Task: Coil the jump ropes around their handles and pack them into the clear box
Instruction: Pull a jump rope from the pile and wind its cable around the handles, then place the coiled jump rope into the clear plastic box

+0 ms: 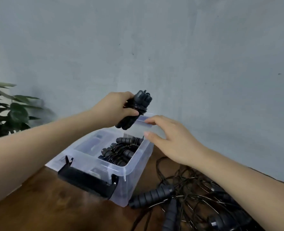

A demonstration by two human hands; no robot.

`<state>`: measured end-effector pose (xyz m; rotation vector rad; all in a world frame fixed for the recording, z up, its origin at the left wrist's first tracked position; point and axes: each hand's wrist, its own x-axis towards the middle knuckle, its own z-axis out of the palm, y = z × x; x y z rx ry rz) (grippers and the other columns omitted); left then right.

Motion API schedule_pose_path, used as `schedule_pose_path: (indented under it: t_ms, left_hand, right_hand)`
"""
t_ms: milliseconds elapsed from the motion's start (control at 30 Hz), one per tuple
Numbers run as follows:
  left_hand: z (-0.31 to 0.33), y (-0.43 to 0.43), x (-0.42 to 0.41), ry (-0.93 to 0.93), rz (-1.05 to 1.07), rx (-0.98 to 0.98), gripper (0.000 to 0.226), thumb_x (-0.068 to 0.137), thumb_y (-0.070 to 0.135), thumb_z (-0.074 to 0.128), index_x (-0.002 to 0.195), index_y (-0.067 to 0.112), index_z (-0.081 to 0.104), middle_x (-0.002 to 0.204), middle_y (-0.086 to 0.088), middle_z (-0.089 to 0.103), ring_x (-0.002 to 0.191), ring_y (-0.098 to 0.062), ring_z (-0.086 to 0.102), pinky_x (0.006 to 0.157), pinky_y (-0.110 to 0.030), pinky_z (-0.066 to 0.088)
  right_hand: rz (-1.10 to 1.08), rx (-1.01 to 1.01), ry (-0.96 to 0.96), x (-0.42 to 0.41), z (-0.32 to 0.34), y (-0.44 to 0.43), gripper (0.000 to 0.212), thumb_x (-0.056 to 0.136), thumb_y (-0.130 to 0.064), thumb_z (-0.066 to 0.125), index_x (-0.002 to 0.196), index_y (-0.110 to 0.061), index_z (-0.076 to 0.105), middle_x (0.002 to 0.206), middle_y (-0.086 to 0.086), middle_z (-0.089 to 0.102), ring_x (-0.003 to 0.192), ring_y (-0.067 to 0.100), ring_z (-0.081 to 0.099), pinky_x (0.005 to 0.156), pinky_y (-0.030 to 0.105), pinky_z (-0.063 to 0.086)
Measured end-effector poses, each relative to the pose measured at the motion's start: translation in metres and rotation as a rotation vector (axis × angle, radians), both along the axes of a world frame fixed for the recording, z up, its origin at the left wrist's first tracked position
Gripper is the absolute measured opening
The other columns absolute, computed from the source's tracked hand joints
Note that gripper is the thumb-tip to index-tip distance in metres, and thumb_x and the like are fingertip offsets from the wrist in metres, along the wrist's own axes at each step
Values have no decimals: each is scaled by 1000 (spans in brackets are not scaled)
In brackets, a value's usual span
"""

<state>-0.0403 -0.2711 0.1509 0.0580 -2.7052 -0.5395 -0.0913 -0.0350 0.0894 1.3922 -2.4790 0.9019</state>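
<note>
We are losing the loose ropes [204,197] past the lower right edge, the plant [8,110] blurring and cutting off at left.

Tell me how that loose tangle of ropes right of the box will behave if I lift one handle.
Likely floppy: the thin cords in the tangle loop loosely. Probably snags, since strands cross over each other. The ribbed handle should grip well.

A pale grey-blue wall [171,39] fills the far half of the scene, its paint uneven and flecked with a few small dark marks. At the far left, a plant [8,110] with dark green leaves stands against it. Nearer, a brown wooden desk [54,210] with visible grain runs up to the wall. The light is soft and even.
</note>
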Motion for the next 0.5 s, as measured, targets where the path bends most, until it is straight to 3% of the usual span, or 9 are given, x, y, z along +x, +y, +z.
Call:
schedule_pose_path:
  t_ms: [67, 167, 267, 400, 500]
  left_hand:
    - [-12, -19, -29, -96, -21, -159, 45, 95, 36, 76, 136, 21, 63, 120, -1, 64, 105, -22, 62, 80, -27, 45]
    - [-27, -40, -65, -286, -46, -358, 48, 96, 38, 74, 138, 17, 61, 127, -4, 54, 115, -26, 58, 98, -38, 47]
    - [-37, -51, -94, -457, -82, -504, 43, 97, 41, 71, 131, 17, 61, 120, -4, 58, 111, -26, 59, 93, -39, 49]
    - [-38, -59, -111, -615, -142, -549, 38, 96, 43, 73, 124, 20, 65, 109, 2, 68, 104, -22, 62, 83, -36, 48]
    - [-26, -59, -102, -681, -181, -494, 35, 94, 46, 76, 125, 30, 69, 99, 20, 68, 102, -13, 63, 83, -32, 46]
  right_hand:
    - [23, 70, -28, -10, -11, -14, 46, 107, -58, 51, 148, -38, 55, 152, -25, 53, 142, 0, 43, 114, 23, 36]
    - [85, 123, 2, -17, -32, -26, 48, 108, -63, 37, 139, -37, 63, 141, -23, 59, 137, -1, 44, 117, 20, 29]
    - [115, 79, 1, -21, -43, -30, 56, 108, -64, 30, 136, -32, 66, 136, -22, 60, 138, -9, 38, 116, 8, 17]
    - [135, 74, -20, -24, -50, -31, 64, 104, -70, 20, 145, -39, 58, 145, -32, 50, 153, -10, 22, 125, 17, 14]
    - [144, 95, -26, -25, -50, -31, 63, 105, -69, 17, 146, -42, 56, 147, -35, 46, 155, -12, 13, 126, 16, 9]
